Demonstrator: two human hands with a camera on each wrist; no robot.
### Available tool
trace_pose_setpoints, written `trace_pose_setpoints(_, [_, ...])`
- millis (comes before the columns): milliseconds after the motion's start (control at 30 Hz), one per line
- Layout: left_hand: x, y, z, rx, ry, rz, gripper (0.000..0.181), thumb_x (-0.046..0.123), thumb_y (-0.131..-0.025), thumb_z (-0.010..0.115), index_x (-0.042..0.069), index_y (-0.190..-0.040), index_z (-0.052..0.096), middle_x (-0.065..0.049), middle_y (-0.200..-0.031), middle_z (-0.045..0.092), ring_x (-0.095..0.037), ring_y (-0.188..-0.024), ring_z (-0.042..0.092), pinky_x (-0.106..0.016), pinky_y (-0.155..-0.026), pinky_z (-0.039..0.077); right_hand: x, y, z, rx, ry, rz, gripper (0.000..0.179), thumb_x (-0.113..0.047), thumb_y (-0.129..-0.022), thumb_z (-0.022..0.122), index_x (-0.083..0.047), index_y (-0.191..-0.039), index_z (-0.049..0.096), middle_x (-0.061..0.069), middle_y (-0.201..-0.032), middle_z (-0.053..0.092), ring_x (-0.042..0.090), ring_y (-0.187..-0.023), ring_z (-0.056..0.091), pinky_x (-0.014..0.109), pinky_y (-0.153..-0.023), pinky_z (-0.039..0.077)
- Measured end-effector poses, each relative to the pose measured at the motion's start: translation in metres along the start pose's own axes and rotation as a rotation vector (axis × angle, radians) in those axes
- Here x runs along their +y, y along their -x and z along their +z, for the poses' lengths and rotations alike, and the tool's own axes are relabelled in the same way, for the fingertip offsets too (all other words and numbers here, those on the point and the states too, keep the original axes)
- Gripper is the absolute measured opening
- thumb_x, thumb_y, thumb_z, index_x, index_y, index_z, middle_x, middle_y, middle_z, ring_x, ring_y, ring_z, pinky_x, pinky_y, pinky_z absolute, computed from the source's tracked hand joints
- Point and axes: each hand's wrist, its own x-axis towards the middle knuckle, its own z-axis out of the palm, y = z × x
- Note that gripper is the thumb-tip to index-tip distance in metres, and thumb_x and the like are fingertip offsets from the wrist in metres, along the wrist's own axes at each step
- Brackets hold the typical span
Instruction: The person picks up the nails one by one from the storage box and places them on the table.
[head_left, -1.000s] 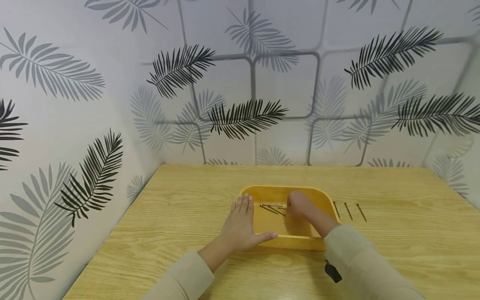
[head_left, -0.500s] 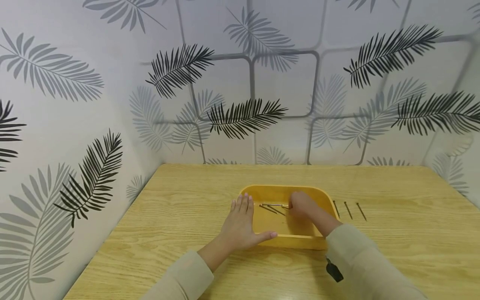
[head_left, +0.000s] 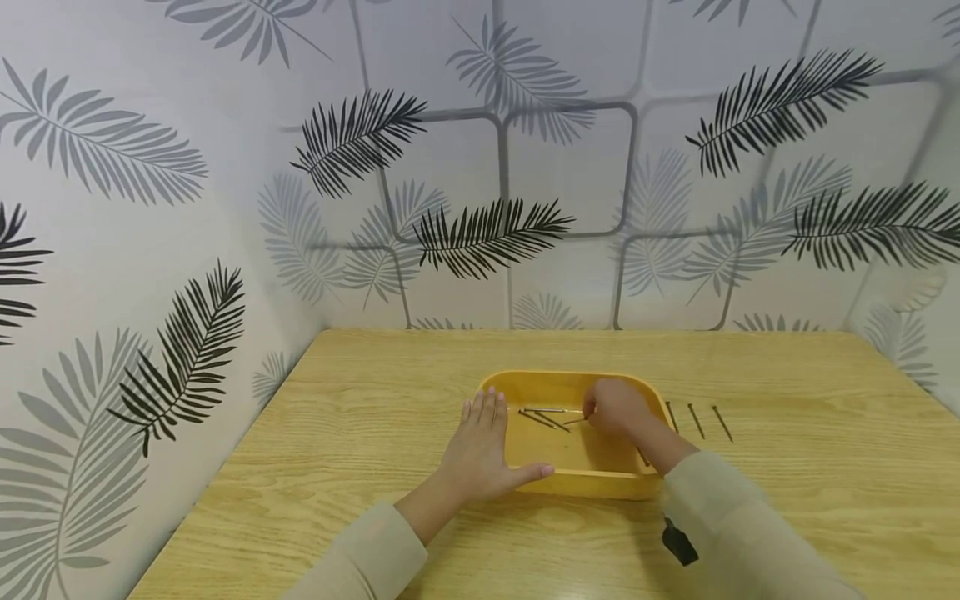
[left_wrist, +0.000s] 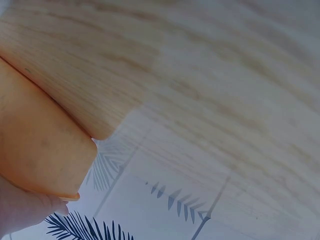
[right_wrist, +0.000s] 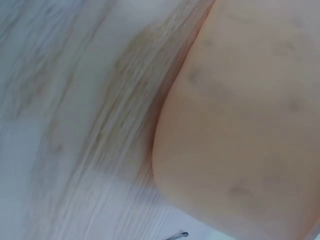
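Right hand (head_left: 621, 410) shifted rightward inside the tray (head_left: 585, 485), pinched nail (head_left: 576, 421) drawn along — another nail (head_left: 643, 457) newly visible, near-right corner

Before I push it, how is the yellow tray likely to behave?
The tray is probably stiff, as its walls stand without sagging. It should slide rather than tip, being wide, low and flat on the table. The loose nails inside would likely shift and may roll.

The tray (head_left: 570, 454) sits on the table (head_left: 360, 417) before the wall (head_left: 570, 179), left hand (head_left: 478, 457) at its left end, right hand (head_left: 618, 406) inside; nails (head_left: 536, 419) lie in and right of it.
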Motion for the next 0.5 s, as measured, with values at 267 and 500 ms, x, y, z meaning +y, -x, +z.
trace_pose_setpoints(267, [0.0002, 0.0003, -0.0005, 0.002, -0.003, -0.001, 0.108, 0.075, -0.079, 0.042, -0.007, -0.145, 0.018, -0.026, -0.152, 0.014, -0.038, -0.142, 0.012, -0.048, -0.116, 0.016, 0.0066, 0.0006, 0.0008, 0.030, -0.061, -0.014, 0.010, 0.003, -0.074, 0.061, -0.003, -0.075, 0.069, 0.010, -0.080, 0.069, 0.019, -0.067, 0.058, 0.034, -0.062, 0.051])
trace_pose_setpoints(500, [0.0009, 0.0007, -0.0010, -0.011, 0.002, -0.007, 0.108, 0.075, -0.079, 0.042, -0.007, -0.145, 0.018, -0.026, -0.152, 0.014, -0.037, -0.143, 0.011, -0.048, -0.116, 0.015, 0.0106, 0.0016, 0.0056, 0.097, -0.192, -0.019, 0.011, 0.001, -0.079, 0.057, 0.000, -0.072, 0.065, 0.009, -0.069, 0.063, 0.016, -0.060, 0.050, 0.030, -0.057, 0.045])
